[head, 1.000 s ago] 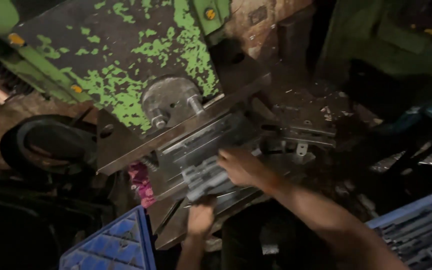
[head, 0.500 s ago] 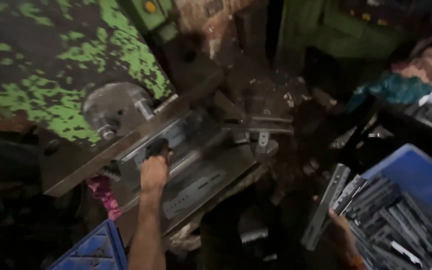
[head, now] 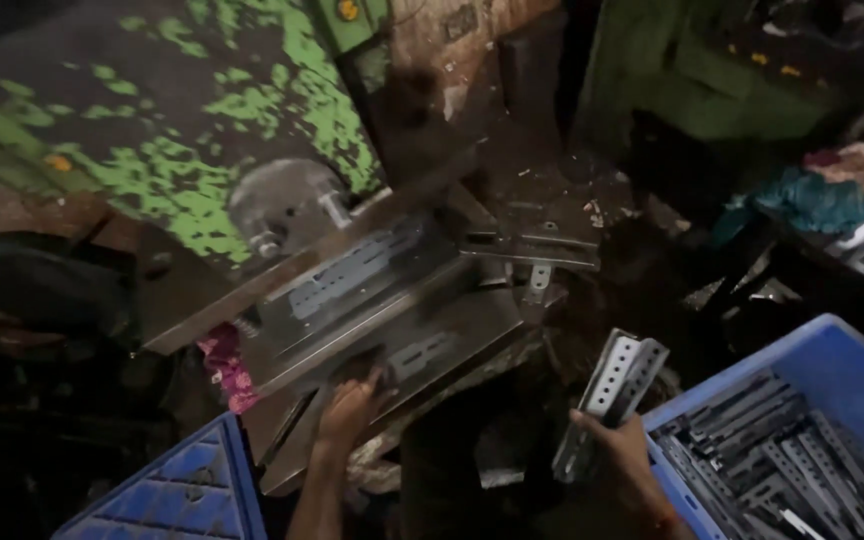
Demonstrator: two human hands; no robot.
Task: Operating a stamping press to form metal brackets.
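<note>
My right hand (head: 620, 450) grips a grey perforated metal angle bracket (head: 607, 397), held upright just left of a blue crate (head: 832, 365) filled with several similar brackets (head: 782, 460). My left hand (head: 347, 410) rests on the front edge of the steel die plate (head: 392, 320) of a worn green press machine (head: 202, 110), fingers curled against the plate. A slotted metal strip (head: 347, 275) lies on the die under the round ram (head: 282, 205).
A second blue crate (head: 177, 490) stands at the lower left. A pink rag (head: 224, 365) hangs beside the die. Dark tyre-like shape (head: 42, 285) at left. Cloths and clutter (head: 832, 190) lie at the right. Metal scraps litter the press bed (head: 552, 215).
My left hand has drawn back from the die's middle to its front edge. My right hand has lifted a bracket out of the blue crate toward the press.
</note>
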